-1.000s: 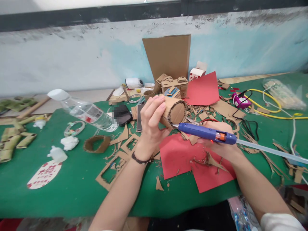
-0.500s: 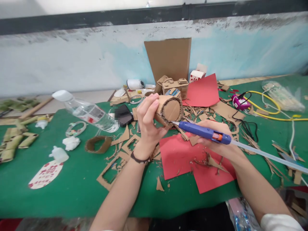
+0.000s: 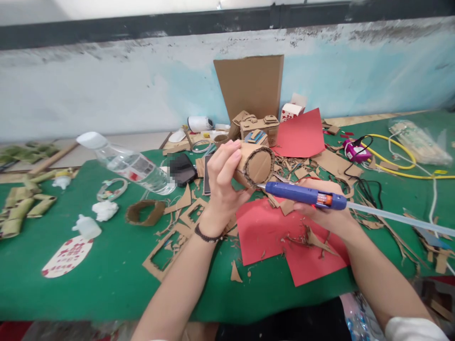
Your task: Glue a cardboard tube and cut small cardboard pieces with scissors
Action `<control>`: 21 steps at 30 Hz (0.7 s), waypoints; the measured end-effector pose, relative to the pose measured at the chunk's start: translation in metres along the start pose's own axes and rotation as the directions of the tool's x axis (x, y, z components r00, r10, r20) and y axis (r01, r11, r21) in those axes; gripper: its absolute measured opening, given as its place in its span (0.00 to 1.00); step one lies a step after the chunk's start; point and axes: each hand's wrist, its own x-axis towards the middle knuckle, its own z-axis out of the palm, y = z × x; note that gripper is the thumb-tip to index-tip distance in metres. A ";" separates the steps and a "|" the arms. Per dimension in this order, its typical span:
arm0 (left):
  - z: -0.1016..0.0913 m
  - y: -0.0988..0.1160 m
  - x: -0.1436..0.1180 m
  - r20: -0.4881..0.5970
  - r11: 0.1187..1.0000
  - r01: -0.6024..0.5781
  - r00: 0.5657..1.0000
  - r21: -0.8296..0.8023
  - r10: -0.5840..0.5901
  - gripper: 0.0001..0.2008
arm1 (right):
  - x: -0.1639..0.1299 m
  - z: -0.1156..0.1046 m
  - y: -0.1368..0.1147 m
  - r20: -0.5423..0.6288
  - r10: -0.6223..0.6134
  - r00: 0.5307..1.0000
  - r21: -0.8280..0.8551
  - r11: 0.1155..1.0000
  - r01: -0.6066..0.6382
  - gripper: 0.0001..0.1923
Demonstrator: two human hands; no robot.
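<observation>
My left hand (image 3: pixel 225 173) is closed around a short cardboard cylinder (image 3: pixel 259 166), whose round end with a rough corrugated rim faces right and toward me. In my right hand (image 3: pixel 322 203) is a blue hot glue gun (image 3: pixel 302 194), with a long translucent glue stick (image 3: pixel 398 215) sticking out of its back. The metal nozzle is at the lower edge of the cylinder's rim; I cannot tell if it touches. Below both hands lie red paper sheets (image 3: pixel 263 232) strewn with cardboard scraps. A cardboard ring (image 3: pixel 145 212) lies to the left of my left wrist.
A plastic bottle (image 3: pixel 130 163) leans at the left near a black device (image 3: pixel 182 169). Behind the cylinder stand a cardboard model (image 3: pixel 259 125) and a cardboard panel (image 3: pixel 250 87). A purple adapter (image 3: pixel 356 151) with a yellow cable (image 3: pixel 408 163) lies at right. Scraps cover the green table.
The cylinder and my left hand have shifted slightly right, and the cylinder's end has turned a little. The glue gun has moved slightly right with its rear end raised slightly.
</observation>
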 end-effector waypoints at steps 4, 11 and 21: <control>-0.002 0.005 -0.002 0.069 0.999 0.032 0.997 0.014 -0.033 0.41 | -0.001 -0.002 -0.001 0.006 0.015 1.000 -0.005 1.000 -0.015 0.21; -0.006 0.015 0.001 0.139 0.998 0.002 0.990 -0.068 0.008 0.44 | -0.001 -0.002 0.001 -0.032 -0.101 0.994 0.030 0.994 0.102 0.16; -0.002 0.020 0.004 0.115 0.996 -0.065 0.991 -0.056 0.071 0.40 | 0.000 0.000 -0.004 -0.191 -0.105 0.976 -0.044 0.994 0.098 0.24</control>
